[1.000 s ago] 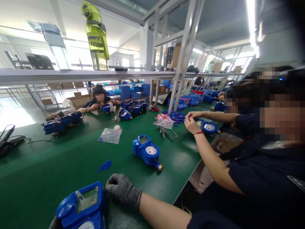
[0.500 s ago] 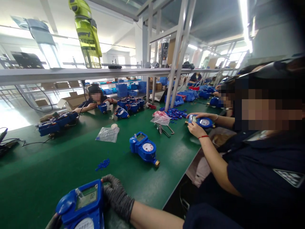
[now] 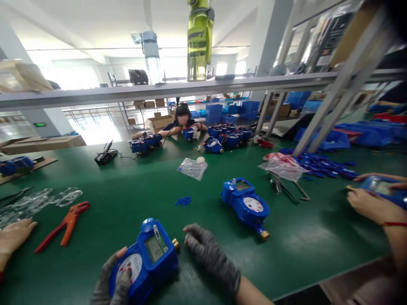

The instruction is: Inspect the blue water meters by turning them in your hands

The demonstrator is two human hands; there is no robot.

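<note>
My left hand (image 3: pixel 116 277), in a grey fingerless glove, grips a blue water meter (image 3: pixel 159 258) by its round dial end. This meter has a small display and a brass fitting pointing towards my right hand. My right hand (image 3: pixel 211 256), gloved too, is just off the table beside that fitting, apart from it, with loosely bent fingers and nothing visible in them. A second blue water meter (image 3: pixel 246 205) lies on the green table (image 3: pixel 133 182) beyond my right hand. Small blue pieces (image 3: pixel 183 201) are scattered in front of both hands.
Orange-handled cutters (image 3: pixel 66 224) and clear rings (image 3: pixel 47 201) lie at left, beside another person's hand (image 3: pixel 15 237). At right, a co-worker's hands (image 3: pixel 369 203) hold a meter. Pliers (image 3: pixel 281 186) and plastic bags (image 3: pixel 192 168) lie further back. A shelf (image 3: pixel 178 88) crosses above.
The view has swung left, bringing the cutters and rings into sight. My right hand has come off the water meter, which has turned and stays in my left hand.
</note>
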